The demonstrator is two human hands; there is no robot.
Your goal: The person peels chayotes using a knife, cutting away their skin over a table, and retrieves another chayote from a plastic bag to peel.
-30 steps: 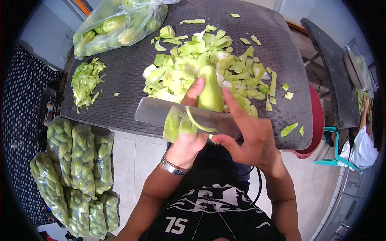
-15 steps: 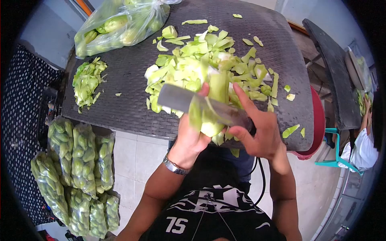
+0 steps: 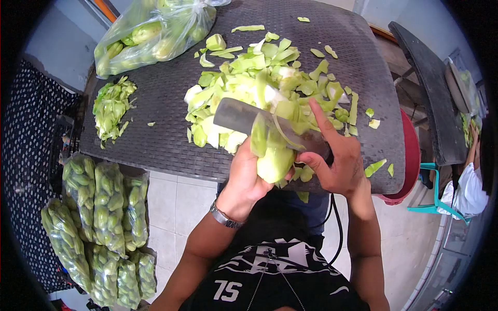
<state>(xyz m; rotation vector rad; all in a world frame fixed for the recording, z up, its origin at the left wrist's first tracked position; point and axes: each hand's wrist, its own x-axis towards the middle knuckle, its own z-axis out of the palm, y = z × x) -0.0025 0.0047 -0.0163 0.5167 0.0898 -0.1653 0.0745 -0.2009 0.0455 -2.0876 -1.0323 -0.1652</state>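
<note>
My left hand (image 3: 243, 173) grips a pale green chayote (image 3: 274, 167) from its left and lower side, over the table's front edge. In my right hand (image 3: 340, 165) is a broad-bladed knife (image 3: 235, 117), its handle mostly hidden by the palm and its index finger stretched out. The blade lies across the upper part of the chayote, and strips of green peel hang over it. Just behind the knife, a heap of cut peel and pale pieces (image 3: 244, 72) spreads on the dark woven-pattern table (image 3: 166, 116).
A clear plastic bag of chayotes (image 3: 155, 39) sits at the table's back left, near a smaller shavings pile (image 3: 112, 106). Several filled bags (image 3: 108, 199) lie on the floor at left. A red tub (image 3: 410, 155), a teal stool (image 3: 429, 189) and another person (image 3: 469, 189) are at right.
The knife has shifted slightly right and upward relative to the chayote, and more of the chayote's lower end shows. Both hands keep their hold.
</note>
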